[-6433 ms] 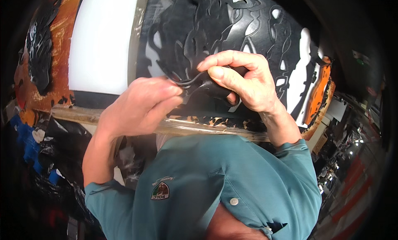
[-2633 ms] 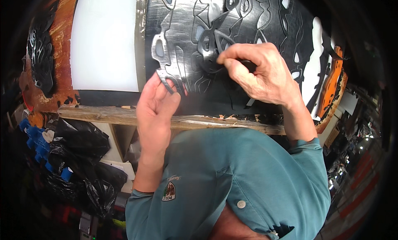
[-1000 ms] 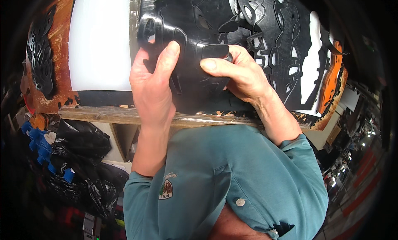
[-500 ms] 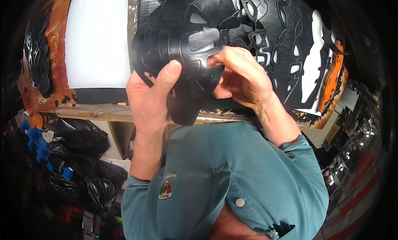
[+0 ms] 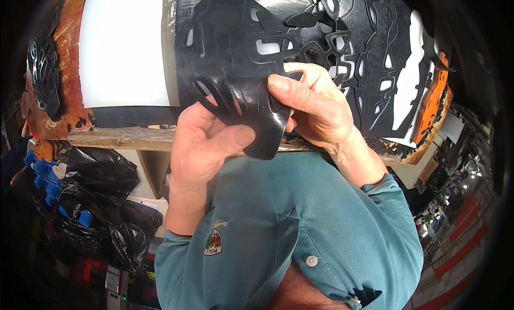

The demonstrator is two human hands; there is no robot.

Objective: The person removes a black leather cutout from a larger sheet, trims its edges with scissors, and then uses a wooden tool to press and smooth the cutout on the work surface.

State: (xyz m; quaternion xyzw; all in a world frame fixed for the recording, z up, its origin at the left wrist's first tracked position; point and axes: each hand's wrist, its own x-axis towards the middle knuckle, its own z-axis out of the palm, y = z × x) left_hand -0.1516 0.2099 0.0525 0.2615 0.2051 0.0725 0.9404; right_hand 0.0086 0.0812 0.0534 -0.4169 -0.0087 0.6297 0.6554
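Flat white board on worn wooden bench, left | perforated black rubber sheet right beside it | black plastic bags below bench.

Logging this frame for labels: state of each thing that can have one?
Black cut-out sheet: lower edge lifted and bent off the bench.
Left hand: grip closed on the sheet's bent flap.
Right hand: thumb and fingers pinching the same flap.
White panel: lying flat, partly covered by the sheet.
Black bags: crumpled below the bench.

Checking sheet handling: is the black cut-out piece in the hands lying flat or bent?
Bent. The black cut-out piece curls off the black sheet, its glossy lower end bowed between the left hand thumb and right hand thumb.
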